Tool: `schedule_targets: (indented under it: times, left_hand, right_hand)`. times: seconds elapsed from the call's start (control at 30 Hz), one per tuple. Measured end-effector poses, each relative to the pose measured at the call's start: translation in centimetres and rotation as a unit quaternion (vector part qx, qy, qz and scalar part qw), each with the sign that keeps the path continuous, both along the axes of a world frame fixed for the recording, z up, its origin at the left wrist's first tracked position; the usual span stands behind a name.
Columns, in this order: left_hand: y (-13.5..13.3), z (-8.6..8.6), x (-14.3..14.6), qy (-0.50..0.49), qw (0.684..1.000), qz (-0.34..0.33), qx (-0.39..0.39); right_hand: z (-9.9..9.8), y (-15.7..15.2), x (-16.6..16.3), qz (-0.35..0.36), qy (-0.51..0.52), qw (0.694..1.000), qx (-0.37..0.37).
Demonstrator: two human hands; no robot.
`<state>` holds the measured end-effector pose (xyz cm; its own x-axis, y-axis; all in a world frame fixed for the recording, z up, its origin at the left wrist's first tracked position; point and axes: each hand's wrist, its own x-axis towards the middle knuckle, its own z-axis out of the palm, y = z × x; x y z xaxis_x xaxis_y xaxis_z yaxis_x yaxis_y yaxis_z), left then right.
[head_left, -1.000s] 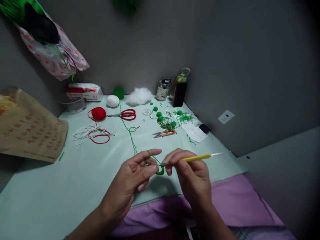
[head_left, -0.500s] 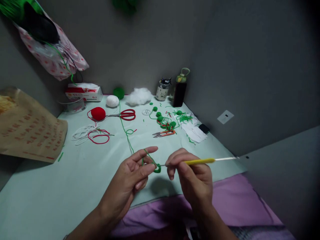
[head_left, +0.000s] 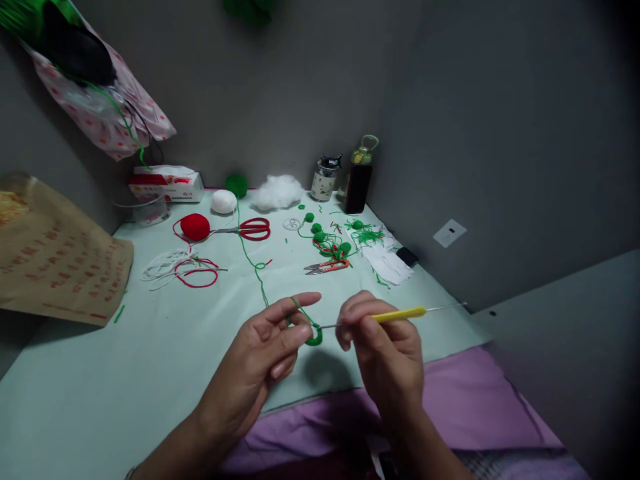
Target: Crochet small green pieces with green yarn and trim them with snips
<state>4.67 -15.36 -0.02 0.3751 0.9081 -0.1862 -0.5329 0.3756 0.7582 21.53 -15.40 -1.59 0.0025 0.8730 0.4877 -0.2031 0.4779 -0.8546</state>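
Observation:
Between thumb and fingers, my left hand (head_left: 267, 350) pinches a small curved piece of green crochet (head_left: 315, 338). Green yarn (head_left: 259, 275) runs from the green ball (head_left: 237, 185) at the back over the table to this hand and loops round its raised index finger. My right hand (head_left: 384, 347) is closed on the yellow handle of a crochet hook (head_left: 400, 315). The hook's thin metal shaft points left, and its tip meets the green piece by my left fingertips. How the tip sits in the stitch is too small to tell.
Red-handled scissors (head_left: 254, 229), a red yarn ball (head_left: 195, 227) and a white ball (head_left: 223, 201) lie beyond my hands. Orange thread snips (head_left: 327, 267) rest near green crocheted balls (head_left: 319, 236). A paper bag (head_left: 65, 267) stands left; a bottle (head_left: 359, 183) stands at the back right.
My right hand has tilted the hook a little, its rear end now higher and further left. The yarn at my left index finger has shifted slightly; the green piece is still held.

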Motion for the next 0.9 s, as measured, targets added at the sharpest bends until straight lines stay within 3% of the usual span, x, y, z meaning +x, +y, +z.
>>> schedule_targets:
  times: [0.13,0.27,0.37,0.4,0.47,0.5,0.53,0.57,0.63,0.7,0.73,0.77,0.83,0.9]
  left_hand:
    - [-0.2,0.0,0.4,0.035,0.999,0.011,0.020]
    - [-0.2,0.1,0.2,0.046,0.999,0.003,0.018]
    - [-0.3,0.0,0.1,0.067,0.997,0.030,0.028]
    - [-0.3,0.0,0.1,0.072,0.996,0.041,0.029]
    - [-0.3,-0.2,0.2,0.058,0.997,0.042,0.019]
    - [-0.3,-0.2,0.2,0.039,0.999,0.027,0.006]
    - [-0.3,-0.2,0.2,0.016,1.000,0.007,-0.009]
    - [-0.3,-0.2,0.1,-0.005,1.000,-0.014,-0.024]
    - [-0.1,-0.2,0.0,-0.024,0.998,-0.032,-0.040]
    - [-0.1,-0.1,0.0,0.002,1.000,-0.012,-0.029]
    - [-0.1,-0.1,0.0,0.026,1.000,0.005,-0.010]
    - [-0.2,-0.2,0.1,0.053,0.998,0.022,0.012]
    - [-0.3,-0.3,0.2,0.096,0.993,0.048,0.052]
    - [-0.5,-0.4,0.4,0.104,0.991,0.057,0.066]
  right_hand:
    - [-0.1,0.0,-0.2,0.004,-0.084,0.996,0.014]
    - [0.0,-0.2,0.3,0.046,-0.020,0.999,-0.002]
    - [0.4,-0.6,0.7,-0.004,-0.141,0.987,0.082]
    - [0.5,-0.8,0.7,-0.036,-0.217,0.966,0.138]
    - [0.5,-1.0,0.7,-0.092,-0.355,0.893,0.261]
    - [0.5,-1.1,0.7,-0.108,-0.396,0.860,0.304]
    - [0.4,-1.0,0.6,-0.117,-0.410,0.845,0.323]
    - [0.4,-1.0,0.6,-0.116,-0.398,0.853,0.316]
    - [0.3,-0.7,0.5,-0.096,-0.305,0.919,0.230]
    - [0.2,-0.5,0.4,-0.052,-0.169,0.977,0.117]
    - [0.2,-0.4,0.4,-0.033,-0.123,0.989,0.077]
    - [0.1,-0.4,0.4,-0.025,-0.112,0.992,0.058]
    - [0.0,-0.6,0.3,-0.056,-0.195,0.974,0.099]
    - [-0.1,-0.9,0.2,-0.117,-0.329,0.917,0.191]
